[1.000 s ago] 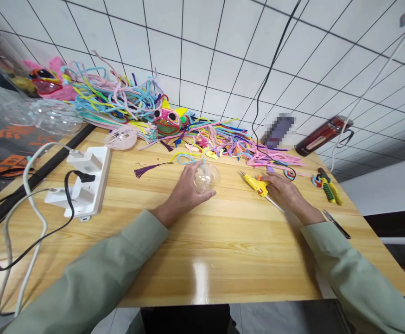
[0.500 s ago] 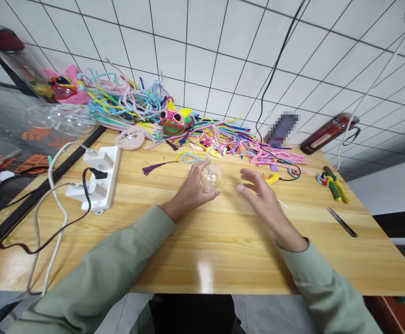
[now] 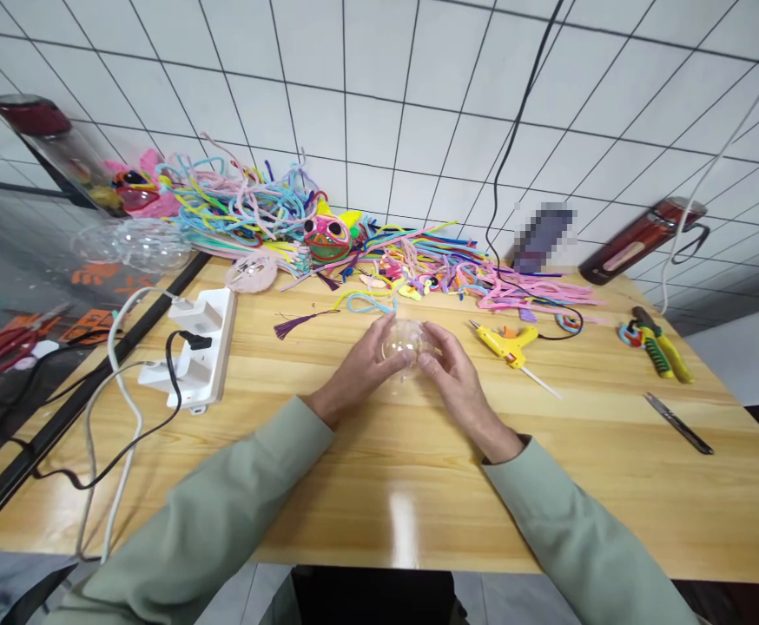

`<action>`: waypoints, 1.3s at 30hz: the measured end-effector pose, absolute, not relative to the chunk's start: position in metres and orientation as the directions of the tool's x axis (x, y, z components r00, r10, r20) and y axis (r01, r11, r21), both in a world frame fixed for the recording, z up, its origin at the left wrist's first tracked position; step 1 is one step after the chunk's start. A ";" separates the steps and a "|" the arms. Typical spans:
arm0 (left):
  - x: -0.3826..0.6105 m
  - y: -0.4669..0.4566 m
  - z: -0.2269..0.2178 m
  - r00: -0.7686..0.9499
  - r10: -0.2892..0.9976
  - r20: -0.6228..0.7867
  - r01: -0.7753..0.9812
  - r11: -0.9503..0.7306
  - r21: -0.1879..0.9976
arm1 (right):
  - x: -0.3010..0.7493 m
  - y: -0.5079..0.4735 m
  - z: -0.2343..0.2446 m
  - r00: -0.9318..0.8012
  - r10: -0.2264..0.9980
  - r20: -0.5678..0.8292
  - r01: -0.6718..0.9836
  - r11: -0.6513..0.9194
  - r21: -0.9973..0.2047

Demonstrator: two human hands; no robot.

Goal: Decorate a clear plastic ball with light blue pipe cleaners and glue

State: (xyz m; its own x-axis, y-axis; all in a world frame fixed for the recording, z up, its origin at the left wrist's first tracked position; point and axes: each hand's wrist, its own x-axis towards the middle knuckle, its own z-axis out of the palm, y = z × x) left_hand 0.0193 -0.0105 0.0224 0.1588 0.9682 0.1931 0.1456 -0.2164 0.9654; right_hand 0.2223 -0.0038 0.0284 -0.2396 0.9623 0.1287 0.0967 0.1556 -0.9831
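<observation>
A clear plastic ball [image 3: 406,344] rests on the wooden table [image 3: 419,469] near its middle. My left hand [image 3: 359,373] curls round its left side. My right hand [image 3: 454,378] cups its right side, fingers closed against it. Both sleeves are pale green. A yellow glue gun [image 3: 508,345] lies on the table just right of my right hand, with nothing holding it.
A heap of coloured pipe cleaners [image 3: 327,230] and a pink-red toy face [image 3: 327,236] lie along the back. A white power strip [image 3: 197,360] with cables is at the left. Pliers [image 3: 659,351] and a small blade [image 3: 679,424] lie at the right. A dark bottle [image 3: 640,239] leans on the wall.
My right hand let go of the glue gun, moved left and closed on the clear ball beside my left hand. The view shifted slightly.
</observation>
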 end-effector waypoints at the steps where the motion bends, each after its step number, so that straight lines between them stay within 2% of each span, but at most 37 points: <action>1: 0.018 -0.009 0.022 0.178 0.968 0.175 0.146 -0.202 0.968 | 0.222 -0.005 0.028 -0.247 0.959 0.140 0.096 0.168 -0.981; 9: 0.014 -0.005 0.025 0.291 0.946 0.144 0.122 -0.186 0.975 | 0.228 -0.006 0.029 -0.295 0.927 0.232 0.128 0.279 -0.952; 16: 0.016 -0.009 0.027 0.255 0.955 0.153 0.050 -0.171 0.984 | 0.226 -0.011 0.031 -0.347 0.877 0.332 0.175 0.409 -0.896; 20: 0.015 -0.006 0.025 0.264 0.953 0.149 0.114 -0.184 0.976 | 0.229 -0.008 0.032 -0.391 0.843 0.370 0.170 0.461 -0.871; 24: 0.016 -0.003 0.027 0.228 0.962 0.150 0.168 -0.190 0.967 | 0.229 -0.005 0.032 -0.382 0.853 0.355 0.195 0.450 -0.872; 29: 0.020 -0.004 0.027 0.086 0.984 0.158 0.243 -0.174 0.954 | 0.227 -0.009 0.044 -0.388 0.868 0.308 0.285 0.432 -0.856; 32: 0.019 -0.006 0.027 0.059 0.986 0.156 0.212 -0.165 0.963 | 0.237 -0.014 0.067 -0.337 0.892 0.300 0.339 0.413 -0.845; 37: 0.019 -0.006 0.024 0.093 0.976 0.195 0.247 -0.212 0.946 | 0.298 0.001 0.127 -0.066 0.944 0.322 0.548 0.304 -0.780; 39: 0.021 -0.005 0.022 0.100 0.970 0.221 0.261 -0.240 0.935 | 0.329 0.016 0.147 -0.009 0.944 0.330 0.572 0.275 -0.773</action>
State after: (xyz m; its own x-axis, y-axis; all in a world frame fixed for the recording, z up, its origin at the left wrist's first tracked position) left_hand 0.0206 -0.0049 0.0218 0.0997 0.9702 0.2209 0.2612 -0.2398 0.9350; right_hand 0.3286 0.0157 0.1474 -0.0090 0.9440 0.3298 0.5718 0.2754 -0.7728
